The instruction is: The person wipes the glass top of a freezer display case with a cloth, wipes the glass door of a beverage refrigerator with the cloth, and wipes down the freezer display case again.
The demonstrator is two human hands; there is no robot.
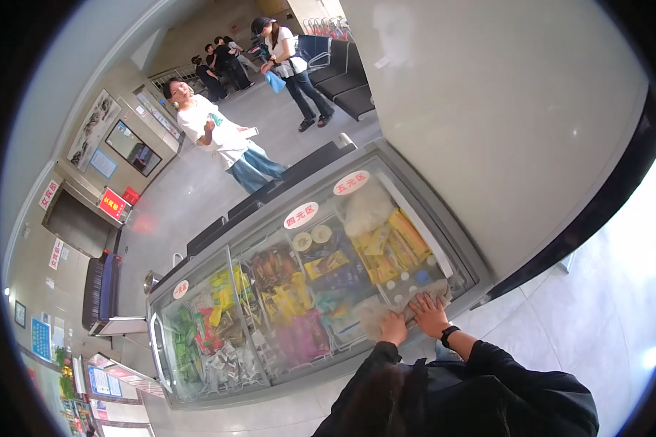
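Note:
A glass-topped chest freezer (313, 207) stands in front of me, with packaged ice creams behind the glass. My left hand (393, 329) is at its near edge, fingers curled onto a grey-beige cloth (372, 315) on the glass. Beside it, my right hand (430, 315) presses down with fingers spread over a greyish cloth (439, 289). I cannot tell whether both hands are on one cloth or two. A dark band circles my right wrist. Under the glass near my hands lie yellow packs (397, 247) and several round lids.
Red-lettered oval labels (301, 215) are stuck on the glass. A person in a white top (204, 120) stands beyond the freezer, another in a cap (288, 58) farther back near dark seats (339, 69). A pale wall (503, 131) rises at the right.

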